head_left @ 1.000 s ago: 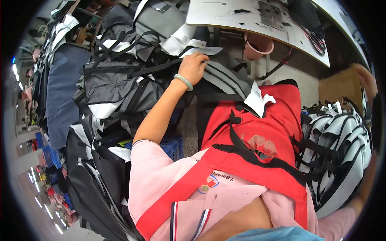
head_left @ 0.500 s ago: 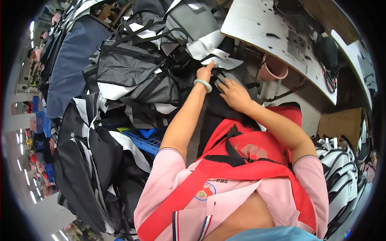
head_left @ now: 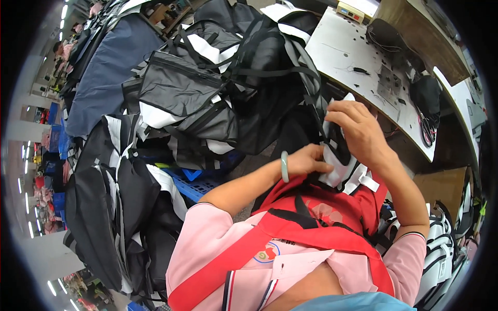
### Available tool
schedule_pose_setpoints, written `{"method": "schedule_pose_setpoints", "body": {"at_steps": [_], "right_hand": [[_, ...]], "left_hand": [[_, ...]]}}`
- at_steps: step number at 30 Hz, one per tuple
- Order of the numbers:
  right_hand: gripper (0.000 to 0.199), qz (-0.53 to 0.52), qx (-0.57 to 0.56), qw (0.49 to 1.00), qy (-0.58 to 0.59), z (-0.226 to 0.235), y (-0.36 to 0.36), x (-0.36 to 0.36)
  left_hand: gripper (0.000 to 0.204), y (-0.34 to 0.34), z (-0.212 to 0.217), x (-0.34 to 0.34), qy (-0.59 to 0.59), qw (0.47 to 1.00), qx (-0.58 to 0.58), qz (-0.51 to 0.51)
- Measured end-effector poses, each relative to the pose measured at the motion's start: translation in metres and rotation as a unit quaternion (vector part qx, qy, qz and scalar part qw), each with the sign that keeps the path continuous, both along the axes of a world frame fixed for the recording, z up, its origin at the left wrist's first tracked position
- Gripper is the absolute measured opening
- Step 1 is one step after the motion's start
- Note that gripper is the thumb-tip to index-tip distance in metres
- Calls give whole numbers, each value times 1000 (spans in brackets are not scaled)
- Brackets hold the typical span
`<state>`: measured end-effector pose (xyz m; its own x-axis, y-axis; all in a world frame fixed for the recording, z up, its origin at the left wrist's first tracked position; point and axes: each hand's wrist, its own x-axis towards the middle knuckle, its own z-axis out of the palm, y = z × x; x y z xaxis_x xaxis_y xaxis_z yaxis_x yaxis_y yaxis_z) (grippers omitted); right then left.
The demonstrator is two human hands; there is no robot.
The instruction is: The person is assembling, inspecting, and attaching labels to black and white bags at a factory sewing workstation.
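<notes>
A black and white fabric piece with straps (head_left: 340, 166) is held up in front of my chest, over my red apron (head_left: 332, 217). My left hand (head_left: 306, 161), with a pale green bangle on its wrist, grips the piece's lower left edge. My right hand (head_left: 360, 132) lies over the top of the piece, fingers curled on it. A black strap (head_left: 316, 98) runs from the piece up toward the pile of bags.
A heap of black, grey and white bags (head_left: 207, 98) fills the left and centre. A blue crate (head_left: 194, 184) sits under them. A white worktable (head_left: 363, 67) with scissors (head_left: 426, 127) is at the upper right. More striped bags (head_left: 441, 254) lie at the right.
Both hands have drawn back from the pile toward my chest, bringing the black and white piece with them. The view has swung left.
</notes>
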<state>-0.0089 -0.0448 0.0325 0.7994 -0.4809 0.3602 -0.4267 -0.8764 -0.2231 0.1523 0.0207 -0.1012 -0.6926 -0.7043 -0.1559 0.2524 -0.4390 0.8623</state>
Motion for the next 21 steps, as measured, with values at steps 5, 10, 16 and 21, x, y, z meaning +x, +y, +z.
{"method": "schedule_pose_setpoints", "body": {"at_steps": [5, 10, 16, 21], "right_hand": [[16, -57, 110, 983, 136, 27, 28, -8], [23, -2, 192, 933, 304, 21, 44, -36], [14, 98, 131, 975, 151, 23, 84, -50], [16, 303, 225, 924, 58, 125, 117, -44]], "left_hand": [[25, 34, 16, -27, -100, 991, -51, 67], [20, 28, 65, 0, -213, 929, -299, -40], [19, -67, 115, 57, -392, 672, -567, 272], [37, -143, 91, 73, -488, 577, -623, 203]]}}
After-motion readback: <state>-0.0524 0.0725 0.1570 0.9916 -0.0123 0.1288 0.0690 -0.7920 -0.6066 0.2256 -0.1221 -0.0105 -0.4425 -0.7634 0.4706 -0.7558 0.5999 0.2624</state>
